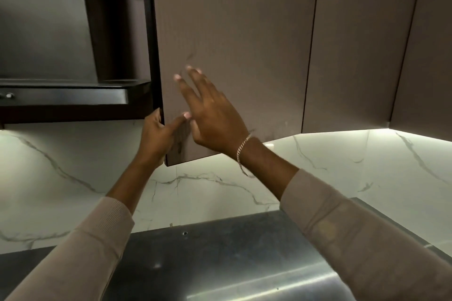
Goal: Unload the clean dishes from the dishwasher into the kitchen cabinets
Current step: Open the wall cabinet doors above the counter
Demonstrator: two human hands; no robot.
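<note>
Ajar cabinet door (232, 44): left hand (156, 134) fingers pinch its lower-left edge; right hand (212, 115) fingers spread before its face.

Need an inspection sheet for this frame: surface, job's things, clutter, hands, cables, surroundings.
Surface: dark glossy countertop, steel-coloured towards the camera.
Job's things: taupe ribbed upper cabinet door; no dishes seen.
Clutter: nothing seen.
Hands: left hand grips the door's lower left edge; right hand open, fingers spread at the door face.
Cables: nothing seen.
Surroundings: white veined marble backsplash; dark open shelf on the left.
</note>
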